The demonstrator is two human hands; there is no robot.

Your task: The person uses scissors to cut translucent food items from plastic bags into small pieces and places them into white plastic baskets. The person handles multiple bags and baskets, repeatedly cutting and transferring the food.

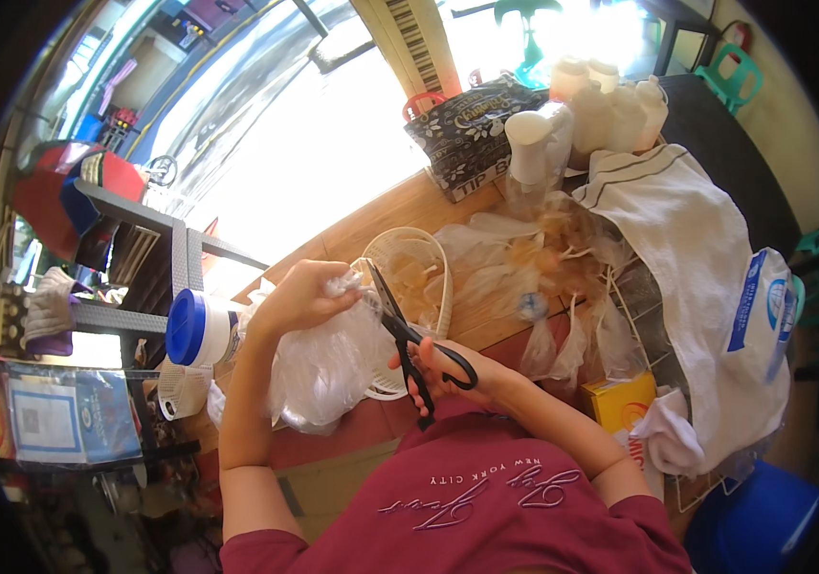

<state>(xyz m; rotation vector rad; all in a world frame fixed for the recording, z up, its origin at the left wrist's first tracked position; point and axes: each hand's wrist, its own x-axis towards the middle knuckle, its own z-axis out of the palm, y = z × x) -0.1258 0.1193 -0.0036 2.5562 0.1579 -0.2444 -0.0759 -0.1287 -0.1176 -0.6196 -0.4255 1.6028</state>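
My left hand (316,290) grips the gathered top of a clear plastic bag (323,359), which hangs below it. In my right hand (438,373) is a pair of black-handled scissors (399,326), its blades parted and pointing up towards the bunched plastic at my left fingertips. Behind the scissors stands a white plastic basket (445,287) holding small clear bags with light brown contents. More small knotted bags (560,244) lie on the wooden counter (352,212) to the right of the basket. What is inside the held bag cannot be made out.
Left of my left forearm is a white tub with a blue lid (187,326). A patterned dark box (474,129) and several white bottles (528,143) stand at the back. To the right, a white towel (689,215) covers part of a wire rack, near a yellow box (617,402).
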